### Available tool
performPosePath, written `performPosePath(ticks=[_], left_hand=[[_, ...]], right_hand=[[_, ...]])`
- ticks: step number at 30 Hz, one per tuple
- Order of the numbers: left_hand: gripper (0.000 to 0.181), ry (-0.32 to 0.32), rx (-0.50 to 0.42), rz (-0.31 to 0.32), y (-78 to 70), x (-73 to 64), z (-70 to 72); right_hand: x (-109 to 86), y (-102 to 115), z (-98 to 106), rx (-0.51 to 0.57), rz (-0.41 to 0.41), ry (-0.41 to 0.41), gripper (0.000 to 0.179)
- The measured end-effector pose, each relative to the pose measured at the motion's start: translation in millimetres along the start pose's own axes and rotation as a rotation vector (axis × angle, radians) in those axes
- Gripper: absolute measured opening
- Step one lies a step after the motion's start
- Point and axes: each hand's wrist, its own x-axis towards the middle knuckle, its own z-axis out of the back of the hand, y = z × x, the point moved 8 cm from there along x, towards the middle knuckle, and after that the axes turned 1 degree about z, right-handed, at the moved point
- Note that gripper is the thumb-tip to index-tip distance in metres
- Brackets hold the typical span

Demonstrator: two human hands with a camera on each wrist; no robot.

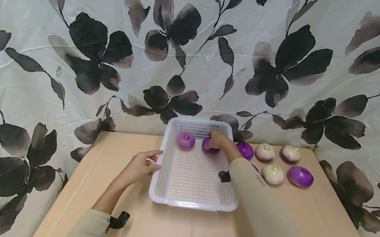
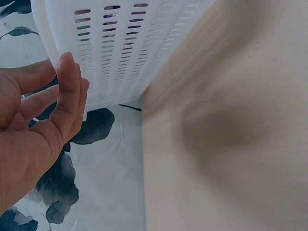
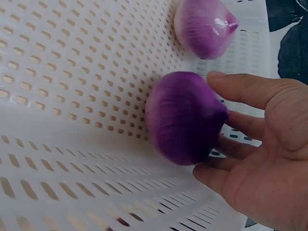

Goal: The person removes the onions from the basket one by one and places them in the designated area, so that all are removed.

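Observation:
A white perforated plastic basket (image 1: 190, 204) sits on the table. My left hand (image 1: 142, 167) holds its left rim, thumb and fingers bent at the edge; the left wrist view shows the fingertips against the slotted outer wall (image 2: 110, 53). Inside the basket's far right part, my right hand (image 1: 220, 141) grips a dark purple onion (image 3: 180, 118), thumb on one side and fingers round the other. To its left in the basket rests a lighter purple onion (image 1: 185, 140), apart from the held one.
Right of the basket lie several more onions: a purple one (image 1: 245, 150), whitish ones (image 1: 265, 152) and another purple one (image 1: 301, 176). One more is mostly hidden behind my right sleeve (image 1: 255, 183). A floral cloth (image 1: 214, 61) hangs behind the wooden table (image 1: 106, 156).

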Motion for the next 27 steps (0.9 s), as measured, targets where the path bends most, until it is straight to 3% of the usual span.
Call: performPosePath(ticks=[15,27], left_hand=[[0.059,-0.002,-0.004,-0.006,-4.6,0.3,-0.4],[0.057,-0.006,-0.018,-0.009,-4.0,-0.8,-0.1]], right_hand=[[5.1,-4,-18,0.041,-0.013,0.016,0.068],[2.3,0,-18,0.063,0.013,0.019,0.065]])
